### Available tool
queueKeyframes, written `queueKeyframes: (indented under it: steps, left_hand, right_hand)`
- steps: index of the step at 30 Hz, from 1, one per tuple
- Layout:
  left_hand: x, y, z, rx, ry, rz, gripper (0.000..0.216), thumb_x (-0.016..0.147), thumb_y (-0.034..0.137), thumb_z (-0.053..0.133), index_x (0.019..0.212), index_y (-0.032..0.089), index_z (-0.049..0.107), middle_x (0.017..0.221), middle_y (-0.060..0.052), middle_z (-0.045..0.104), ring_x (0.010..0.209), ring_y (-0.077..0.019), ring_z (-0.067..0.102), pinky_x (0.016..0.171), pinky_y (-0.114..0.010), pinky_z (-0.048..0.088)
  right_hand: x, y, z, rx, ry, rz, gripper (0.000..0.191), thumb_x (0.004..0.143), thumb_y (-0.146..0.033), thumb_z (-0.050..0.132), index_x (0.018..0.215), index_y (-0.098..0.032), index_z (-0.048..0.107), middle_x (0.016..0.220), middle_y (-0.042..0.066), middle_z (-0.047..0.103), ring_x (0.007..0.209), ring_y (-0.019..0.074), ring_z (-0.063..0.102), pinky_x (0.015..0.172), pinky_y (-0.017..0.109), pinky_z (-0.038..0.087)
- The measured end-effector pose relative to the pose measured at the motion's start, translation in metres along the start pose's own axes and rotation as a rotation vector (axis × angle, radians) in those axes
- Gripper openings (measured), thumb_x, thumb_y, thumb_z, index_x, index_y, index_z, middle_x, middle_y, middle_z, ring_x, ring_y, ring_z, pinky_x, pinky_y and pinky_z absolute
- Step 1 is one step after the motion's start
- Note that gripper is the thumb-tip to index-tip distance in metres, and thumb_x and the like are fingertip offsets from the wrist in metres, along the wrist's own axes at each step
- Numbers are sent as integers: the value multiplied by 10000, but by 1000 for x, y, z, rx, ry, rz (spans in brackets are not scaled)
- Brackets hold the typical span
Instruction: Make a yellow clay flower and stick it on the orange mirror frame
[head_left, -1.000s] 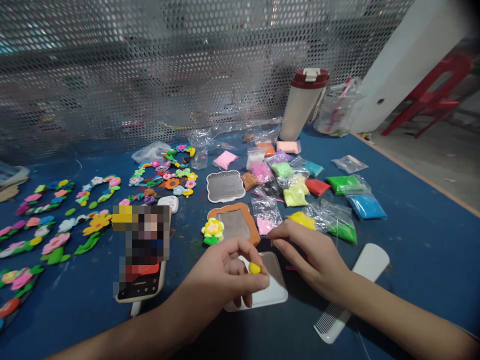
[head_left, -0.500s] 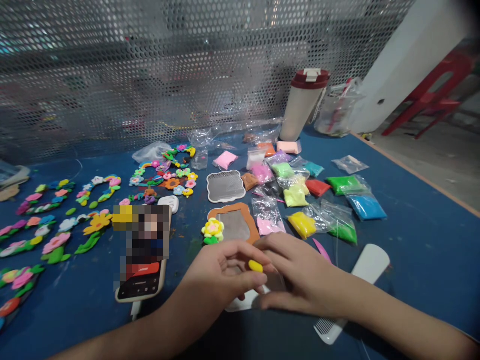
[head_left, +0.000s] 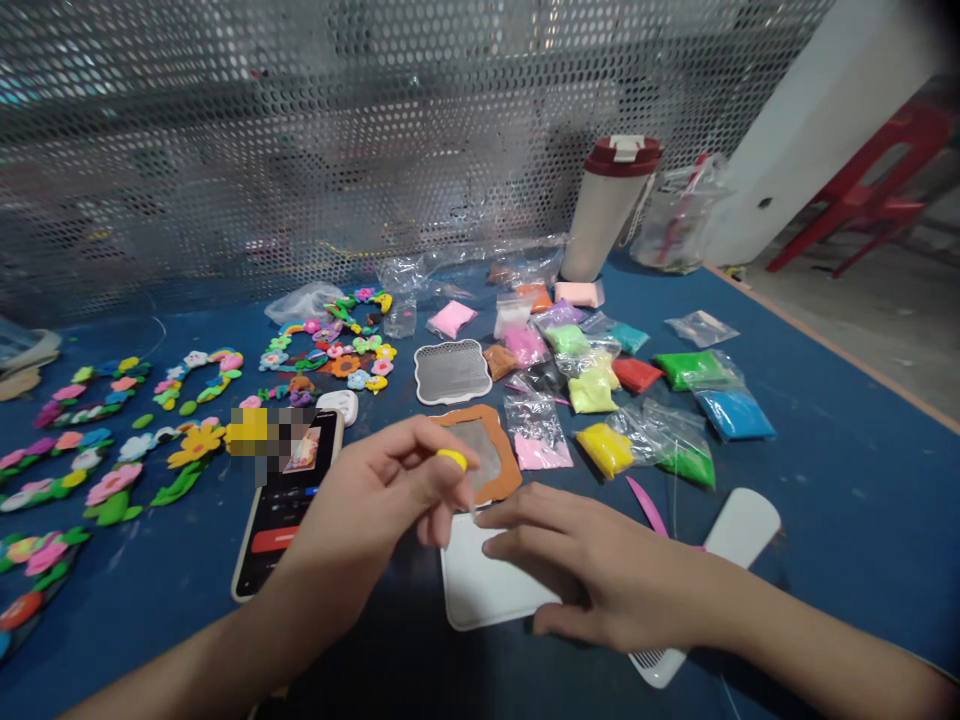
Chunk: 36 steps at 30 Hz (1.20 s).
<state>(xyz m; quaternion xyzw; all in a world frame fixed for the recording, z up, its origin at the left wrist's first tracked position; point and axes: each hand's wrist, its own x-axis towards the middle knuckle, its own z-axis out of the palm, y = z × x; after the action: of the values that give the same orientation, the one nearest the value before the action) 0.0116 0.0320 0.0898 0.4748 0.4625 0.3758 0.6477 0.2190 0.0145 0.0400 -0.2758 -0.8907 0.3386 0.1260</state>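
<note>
Yellow lump, pinched in the left hand, farther from the right edge of the surface than the loosely open, apparently empty right hand.

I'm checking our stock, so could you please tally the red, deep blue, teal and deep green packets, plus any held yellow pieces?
Held yellow piece: 1
Red packet: 1
Deep blue packet: 1
Teal packet: 1
Deep green packets: 2
Total: 6

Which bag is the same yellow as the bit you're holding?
The bright yellow bag, just right of the front pink bag. It matches the yellow lump in the left hand; the pale yellow bag behind it is lighter and greener.
</note>
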Motion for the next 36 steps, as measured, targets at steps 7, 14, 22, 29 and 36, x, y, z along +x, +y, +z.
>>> queueKeyframes:
  steps: [7,14,22,29,36]
  left_hand:
    - [3,0,3,49,-91,-40,194,819,345,594,865,172,667,725,-32,694,430,-68,548,418,-164,385]
    - [3,-5,4,123,-78,-67,135,688,244,727,789,178,666,590,29,587,508,-82,526,437,-149,393]
    - [2,-8,5,79,-120,-92,178,696,304,716,694,171,598,560,36,557,488,-78,499,440,-152,400]
    - [-2,-5,7,118,-198,-29,204,879,322,491,796,183,614,577,16,580,511,-88,515,494,-167,415]
    - [-2,-9,3,430,-150,91,106,804,239,623,903,245,661,871,12,653,712,-122,595,591,-187,463]
  right_hand:
    - [0,0,2,-1,14,-13,462,770,-261,645,1208,-165,533,1275,99,511,1184,218,450,982,365,392]
    - [0,0,2,22,-13,-26,463,780,-248,629,1223,-160,525,1274,103,512,1176,215,459,983,368,396]
    - [0,-1,1,34,12,-24,463,767,-227,636,1213,-159,530,1222,112,526,1136,216,481,944,363,423]
    - [0,-1,3,-1,10,-11,381,761,-238,645,1124,-152,567,1148,100,540,1077,214,495,904,350,439]
    - [-4,-6,-15,117,31,47,565,723,-413,692,1218,-214,506,1298,77,468,1181,207,465,960,313,426]
